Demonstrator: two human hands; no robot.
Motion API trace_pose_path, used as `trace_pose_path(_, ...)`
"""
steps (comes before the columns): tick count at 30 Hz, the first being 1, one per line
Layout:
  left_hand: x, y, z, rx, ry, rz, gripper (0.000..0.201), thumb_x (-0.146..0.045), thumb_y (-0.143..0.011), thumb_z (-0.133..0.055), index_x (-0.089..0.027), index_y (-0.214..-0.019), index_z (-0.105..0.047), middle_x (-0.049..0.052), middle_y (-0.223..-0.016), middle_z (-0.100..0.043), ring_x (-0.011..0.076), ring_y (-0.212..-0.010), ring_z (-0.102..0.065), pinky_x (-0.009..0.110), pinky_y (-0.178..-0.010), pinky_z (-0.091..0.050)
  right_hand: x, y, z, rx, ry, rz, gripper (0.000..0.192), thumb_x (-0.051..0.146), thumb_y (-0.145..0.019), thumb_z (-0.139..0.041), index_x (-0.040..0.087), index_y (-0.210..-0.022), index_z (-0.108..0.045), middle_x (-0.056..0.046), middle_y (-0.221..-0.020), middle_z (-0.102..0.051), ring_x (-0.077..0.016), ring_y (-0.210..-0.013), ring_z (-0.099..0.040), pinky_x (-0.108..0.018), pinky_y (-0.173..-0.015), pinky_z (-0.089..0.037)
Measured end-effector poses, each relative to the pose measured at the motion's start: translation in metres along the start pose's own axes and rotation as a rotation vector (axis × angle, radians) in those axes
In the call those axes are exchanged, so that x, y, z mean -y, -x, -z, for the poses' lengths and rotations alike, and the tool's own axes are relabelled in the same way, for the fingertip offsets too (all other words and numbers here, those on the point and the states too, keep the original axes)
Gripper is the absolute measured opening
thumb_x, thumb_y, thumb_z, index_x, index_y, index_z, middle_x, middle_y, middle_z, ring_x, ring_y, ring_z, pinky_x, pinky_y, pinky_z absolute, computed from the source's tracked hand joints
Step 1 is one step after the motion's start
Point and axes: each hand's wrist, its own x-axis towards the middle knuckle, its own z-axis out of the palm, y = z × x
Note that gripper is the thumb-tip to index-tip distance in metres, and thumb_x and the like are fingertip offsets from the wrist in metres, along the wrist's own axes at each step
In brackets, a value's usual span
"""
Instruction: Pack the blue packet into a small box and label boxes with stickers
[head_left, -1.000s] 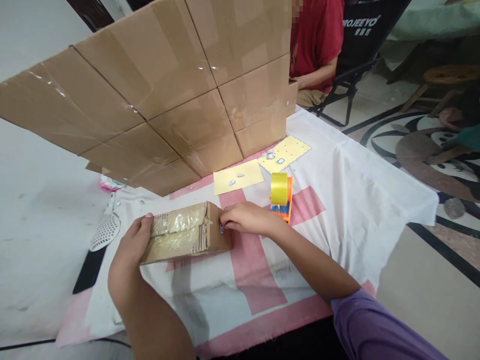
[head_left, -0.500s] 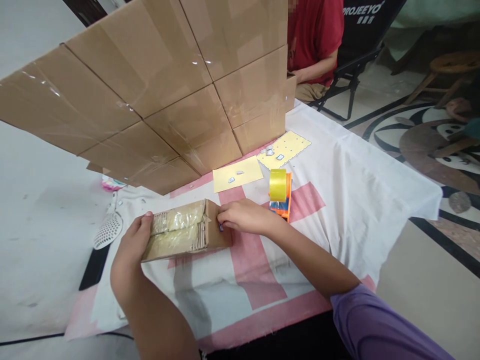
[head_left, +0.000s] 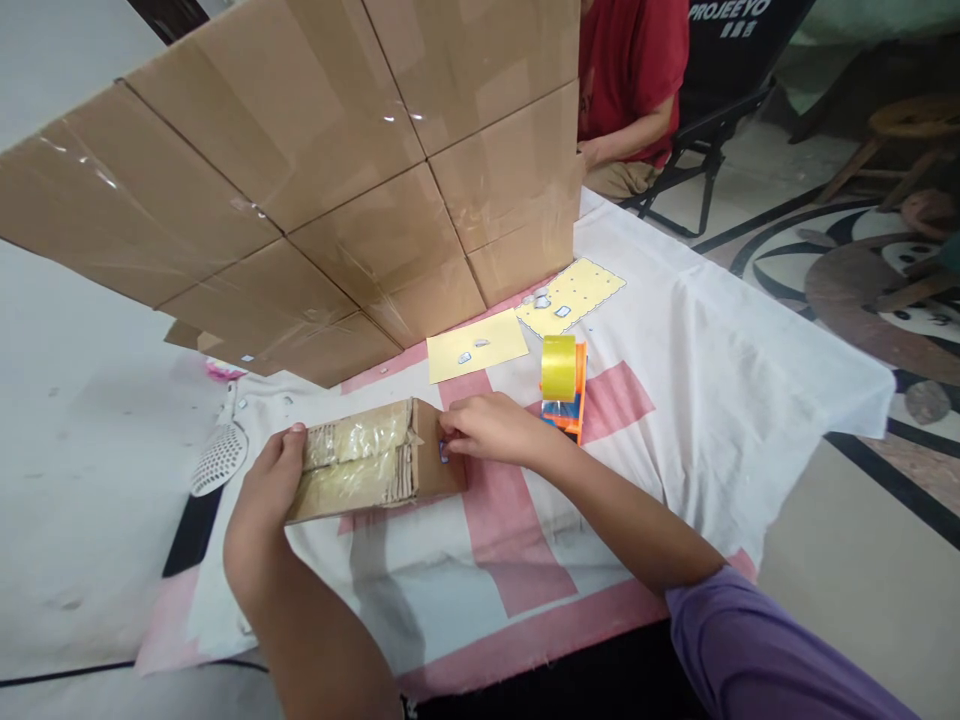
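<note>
A small taped cardboard box lies tilted above the cloth, its ragged corrugated edges showing at the right end. My left hand grips the box's left end, thumb on top and the other fingers hidden. At the right end face, my right hand has its fingers curled together against the cardboard. Under those fingertips a small blue-edged sticker partly shows. Just right of that hand stands an orange and blue tape dispenser with a yellowish tape roll.
A tall wall of taped cardboard boxes stands at the back of the table. Yellow sheets with small stickers lie before it on the pink and white cloth. Behind, a person in a red shirt sits in a black chair.
Both hands and the box keep nearly the same place. My right fingers shift slightly at the sticker on the end face, and the view moves a little.
</note>
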Motion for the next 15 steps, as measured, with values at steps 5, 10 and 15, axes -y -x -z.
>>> trace_pose_path(5,0.000,0.001,0.000,-0.003,-0.015,-0.017,0.072,-0.071,-0.095,-0.026,-0.017,-0.131,-0.058,0.016,-0.141,-0.059,0.0347,-0.130,-0.054,0.050,-0.113,-0.039,0.001,-0.001,-0.004,0.021,-0.066,-0.022,0.014,0.023,-0.092,-0.068,0.018,-0.078,-0.070,-0.002,-0.085,-0.071,-0.0156,-0.078,-0.060,-0.028,-0.058,-0.023)
trace_pose_path(10,-0.001,-0.001,0.000,0.004,-0.052,0.005,0.075,-0.072,-0.095,-0.024,-0.018,-0.134,-0.057,0.017,-0.141,-0.059,0.0366,-0.131,-0.053,0.052,-0.111,-0.040,0.007,0.000,-0.008,0.079,-0.130,-0.013,0.015,0.011,-0.092,-0.057,0.016,-0.089,-0.071,-0.007,-0.095,-0.074,-0.0188,-0.084,-0.064,-0.027,-0.064,-0.032)
trace_pose_path(15,0.002,-0.006,-0.001,0.003,-0.103,-0.015,0.080,-0.076,-0.093,-0.020,-0.019,-0.137,-0.055,0.018,-0.142,-0.059,0.0381,-0.131,-0.054,0.054,-0.108,-0.043,0.007,0.001,-0.013,0.076,-0.174,0.010,0.009,0.013,-0.094,-0.056,0.014,-0.093,-0.065,-0.010,-0.104,-0.071,-0.0197,-0.089,-0.063,-0.027,-0.068,-0.037)
